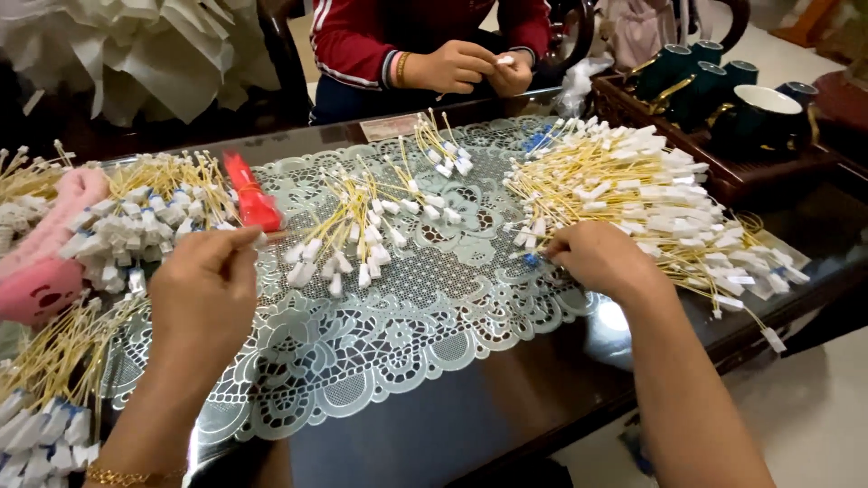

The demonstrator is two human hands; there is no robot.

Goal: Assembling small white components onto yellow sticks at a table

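The left hand (206,287) is raised above the lace mat (407,316), knuckles up and fingers curled, pinching a thin stick that points toward the red tool (250,194). The right hand (599,260) reaches forward, palm down, fingertips pressed into the near edge of the big pile of yellow strings with white tags (637,194); whether it grips one cannot be told.

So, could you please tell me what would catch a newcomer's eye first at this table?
Probably the big heap of yellow strings with white tags at the table's right, where the right hand digs into its near edge. Next, the bright red tool beside the left hand on the pale lace mat. Across the table, a person in a red sleeve works too.
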